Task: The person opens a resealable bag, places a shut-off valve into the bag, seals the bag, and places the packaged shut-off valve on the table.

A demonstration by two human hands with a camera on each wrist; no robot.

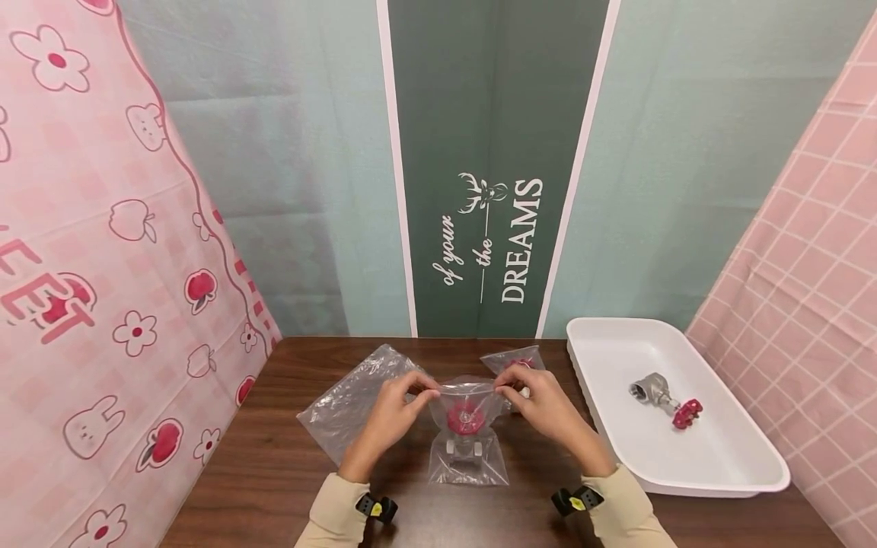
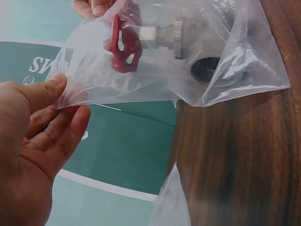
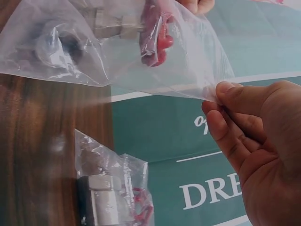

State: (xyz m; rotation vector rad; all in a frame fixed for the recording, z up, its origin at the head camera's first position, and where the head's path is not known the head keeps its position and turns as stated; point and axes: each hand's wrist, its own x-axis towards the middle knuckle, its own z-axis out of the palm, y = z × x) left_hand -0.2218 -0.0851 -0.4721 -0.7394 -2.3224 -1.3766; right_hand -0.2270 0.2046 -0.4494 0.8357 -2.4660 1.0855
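Observation:
A clear plastic bag [image 1: 473, 472] stands on the table with a metal valve [image 2: 200, 42] inside it, the red handwheel [image 1: 465, 418] upward. My left hand [image 1: 400, 403] pinches the bag's top edge at its left corner between thumb and fingers. At the opposite corner, my right hand [image 1: 537, 396] pinches the same edge. Between the two hands the top edge is stretched wide. In the left wrist view the valve's threaded opening [image 2: 207, 69] shows through the film. Both hands stay above the handwheel and do not touch the valve.
Flat clear bags [image 1: 363, 388] lie to the left on the wooden table [image 1: 260, 472]. Behind my right hand lies another bagged valve [image 3: 110, 197]. A white tray [image 1: 658, 335] at the right holds an unbagged valve [image 1: 658, 394] with a red handwheel. Printed cloths hang around the table.

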